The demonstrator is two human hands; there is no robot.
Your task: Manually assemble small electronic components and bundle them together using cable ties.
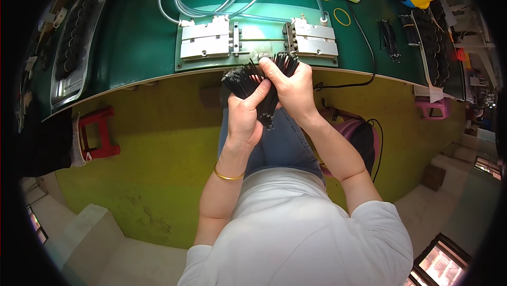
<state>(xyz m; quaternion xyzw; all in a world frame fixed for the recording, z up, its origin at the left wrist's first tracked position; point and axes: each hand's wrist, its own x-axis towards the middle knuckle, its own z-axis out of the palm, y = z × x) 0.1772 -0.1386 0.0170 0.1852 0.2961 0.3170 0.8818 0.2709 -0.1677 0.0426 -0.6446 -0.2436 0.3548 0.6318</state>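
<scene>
Here, your left hand (244, 119) and right hand (291, 89) both gripped a splayed bundle of thin black rods (252, 82), fingers closed around it, just off the green table's (132, 43) near edge.

Bright even overhead light, soft shadows, strong fisheye bending, dark vignette at rim

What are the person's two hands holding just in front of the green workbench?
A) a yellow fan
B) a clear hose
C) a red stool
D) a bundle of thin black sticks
D: the left hand and right hand both grip a bundle of thin black sticks at the green workbench edge.
</scene>
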